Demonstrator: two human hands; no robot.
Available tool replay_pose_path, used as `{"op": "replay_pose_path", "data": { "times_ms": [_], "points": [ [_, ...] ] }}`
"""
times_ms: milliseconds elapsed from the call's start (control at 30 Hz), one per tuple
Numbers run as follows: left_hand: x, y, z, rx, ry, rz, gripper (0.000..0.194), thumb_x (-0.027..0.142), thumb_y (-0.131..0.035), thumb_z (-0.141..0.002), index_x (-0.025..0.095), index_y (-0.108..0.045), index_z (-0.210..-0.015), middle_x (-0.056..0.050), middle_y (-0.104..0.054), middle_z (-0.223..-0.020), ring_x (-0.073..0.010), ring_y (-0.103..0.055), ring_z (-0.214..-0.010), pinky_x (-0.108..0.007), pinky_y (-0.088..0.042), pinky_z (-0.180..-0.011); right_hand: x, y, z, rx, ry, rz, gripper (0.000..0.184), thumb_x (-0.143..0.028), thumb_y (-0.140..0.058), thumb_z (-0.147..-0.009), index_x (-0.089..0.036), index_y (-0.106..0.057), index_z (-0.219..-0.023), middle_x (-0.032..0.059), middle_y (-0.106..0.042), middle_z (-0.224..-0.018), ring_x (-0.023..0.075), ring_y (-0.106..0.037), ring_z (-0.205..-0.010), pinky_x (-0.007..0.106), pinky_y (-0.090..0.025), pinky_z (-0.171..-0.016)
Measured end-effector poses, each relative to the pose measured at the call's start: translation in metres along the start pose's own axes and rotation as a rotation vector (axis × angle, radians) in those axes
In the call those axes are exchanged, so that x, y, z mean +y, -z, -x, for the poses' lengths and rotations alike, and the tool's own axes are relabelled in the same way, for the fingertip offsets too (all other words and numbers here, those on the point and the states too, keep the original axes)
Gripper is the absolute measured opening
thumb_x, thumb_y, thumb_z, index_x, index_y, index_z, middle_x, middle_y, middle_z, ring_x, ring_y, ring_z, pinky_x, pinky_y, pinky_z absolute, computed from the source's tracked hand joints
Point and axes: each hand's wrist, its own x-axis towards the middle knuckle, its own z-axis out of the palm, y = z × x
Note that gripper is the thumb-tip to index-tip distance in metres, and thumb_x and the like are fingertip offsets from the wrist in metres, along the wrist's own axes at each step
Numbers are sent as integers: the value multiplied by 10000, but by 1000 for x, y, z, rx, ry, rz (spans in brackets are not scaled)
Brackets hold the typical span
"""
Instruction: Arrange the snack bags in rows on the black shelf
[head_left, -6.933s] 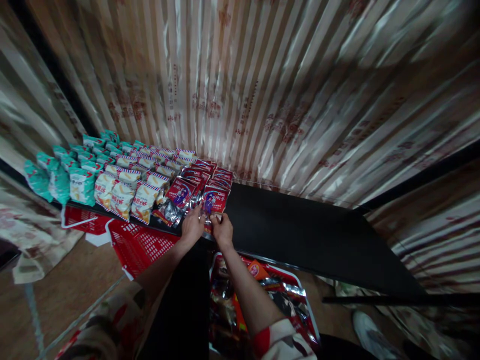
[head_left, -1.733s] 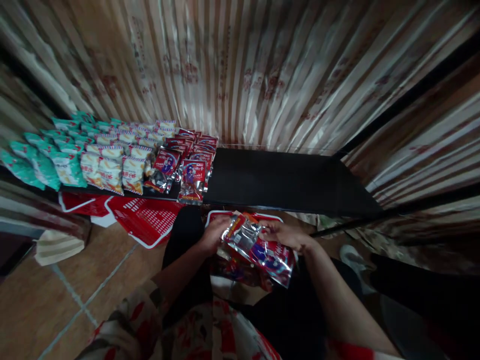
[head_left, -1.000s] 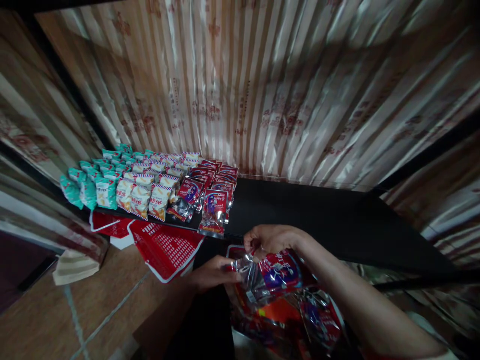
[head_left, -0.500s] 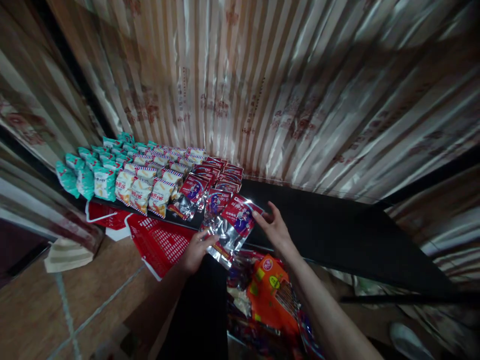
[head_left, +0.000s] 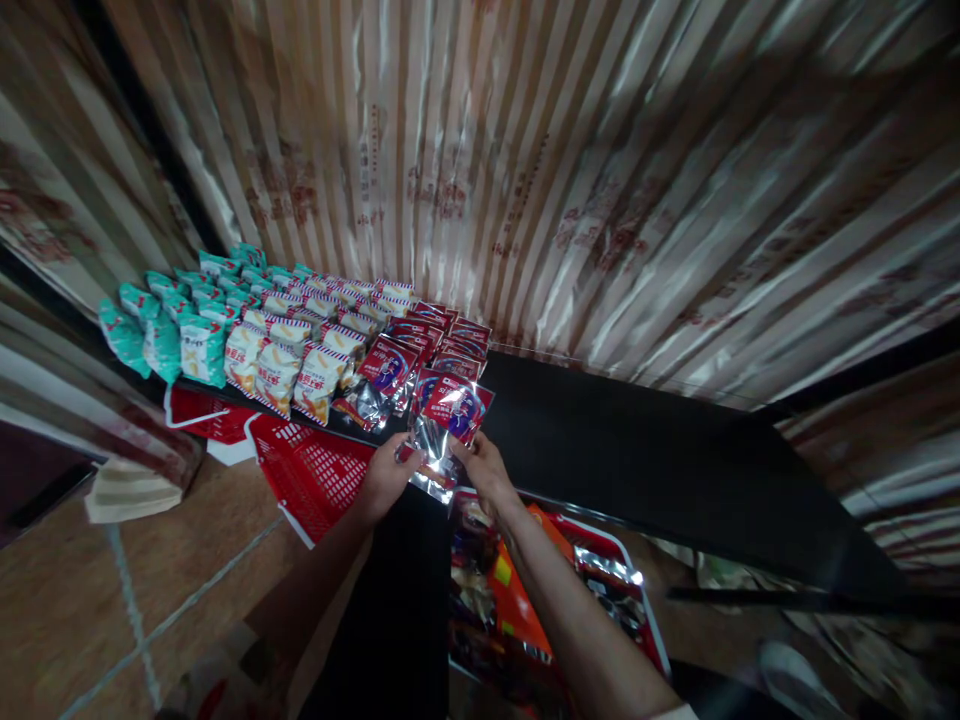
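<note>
A red and silver snack packet (head_left: 448, 425) is held upright at the front edge of the black shelf (head_left: 637, 450). My left hand (head_left: 388, 475) grips its lower left corner and my right hand (head_left: 486, 466) grips its lower right side, both closed on it. The packet stands in front of the rows of matching red packets (head_left: 442, 345) at the shelf's middle. To their left lie white and orange packets (head_left: 300, 365) and teal packets (head_left: 176, 325).
Below my arms a red basket (head_left: 630, 600) holds more packets, among them an orange one (head_left: 517, 600). Empty red baskets (head_left: 307, 475) lie on the tiled floor at the left. A striped shiny curtain (head_left: 525, 170) hangs behind the shelf, whose right part is bare.
I took a red packet out of the basket with both hands and raised it to the shelf's front edge. My right hand moved from the packet's top to its lower right.
</note>
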Motion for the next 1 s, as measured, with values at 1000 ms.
{"op": "replay_pose_path", "data": {
  "times_ms": [1000],
  "points": [
    [-23, -25, -35, -27, -456, -728, 419, 226, -510, -818, 144, -504, -1229, -170, -447, -1361, -288, -384, -1289, -455, -361, -1032, 26, -16, -33, 281, 305, 726, 480, -320, -496, -762, -100, -508, -1189, 176, -543, -1157, 307, -463, -1114, 421, -358, -961]
  ]
}}
